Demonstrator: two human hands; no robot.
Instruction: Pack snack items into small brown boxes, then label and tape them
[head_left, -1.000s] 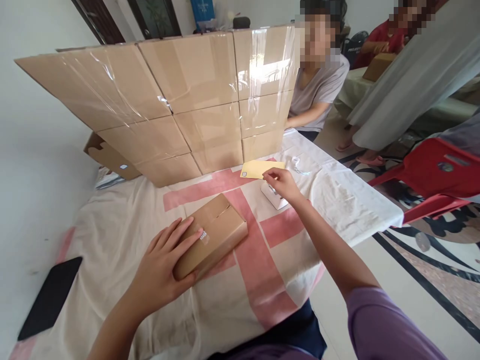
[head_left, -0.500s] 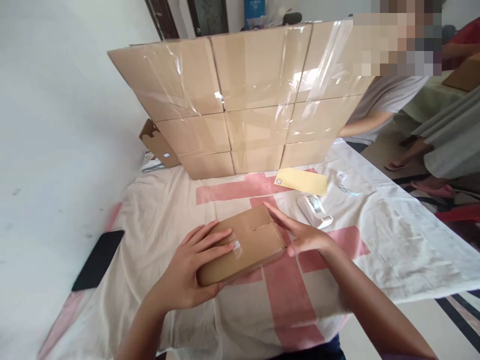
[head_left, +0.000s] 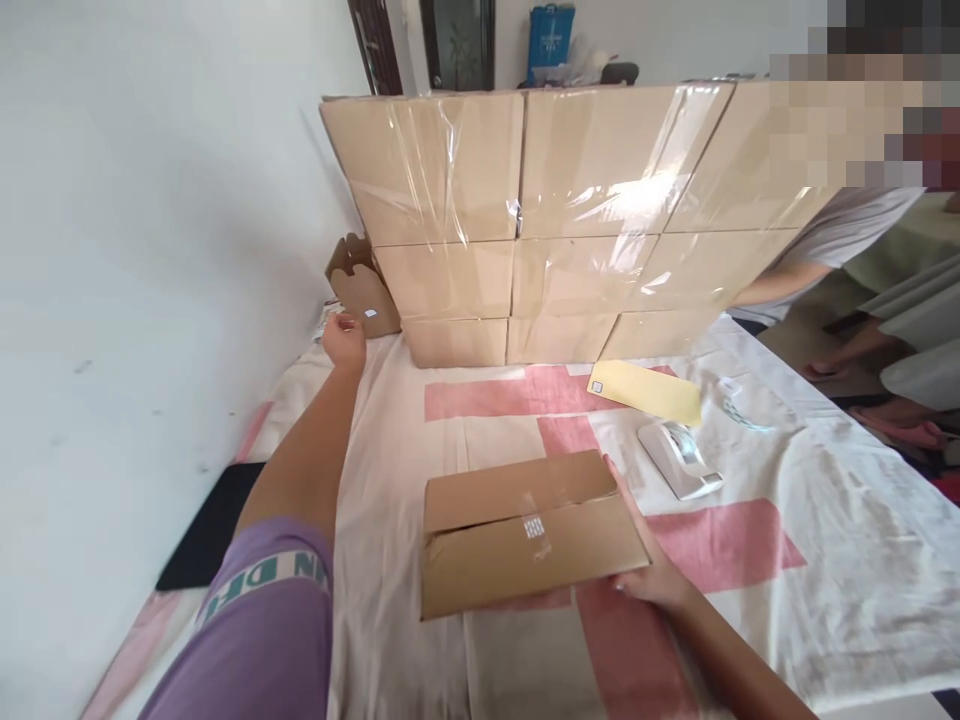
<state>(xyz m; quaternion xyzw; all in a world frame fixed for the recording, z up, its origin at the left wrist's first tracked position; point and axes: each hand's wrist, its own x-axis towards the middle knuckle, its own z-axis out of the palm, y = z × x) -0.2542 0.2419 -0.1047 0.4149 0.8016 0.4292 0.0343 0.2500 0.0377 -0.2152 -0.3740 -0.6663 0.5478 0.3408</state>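
Observation:
A small closed brown carton (head_left: pixel 480 570) with a patterned label and clear tape on top lies in front of me on the cloth. My right hand (head_left: pixel 637 550) grips its right end, thumb at the near side and fingers along the far edge. My left hand (head_left: pixel 345 340) is stretched out to the far left, its fingers curled beside an open-topped cardboard holder (head_left: pixel 375 302); what its fingers hold, if anything, is too small to name. A white tape dispenser (head_left: pixel 681 462) stands right of the carton, with a yellow card (head_left: pixel 646 390) behind it.
Plastic-wrapped stacked cartons (head_left: pixel 585 270) form a wall across the back. A black flat item (head_left: pixel 210 525) lies at the left edge by the white wall. Behind the cartons on the right is a person's arm (head_left: pixel 780 282). The pink-and-white cloth (head_left: pixel 862 560) covers the table.
My left hand has let go of the carton and moved far forward and left to the cardboard holder. The carton has turned slightly, still in my right hand. The view has shifted left.

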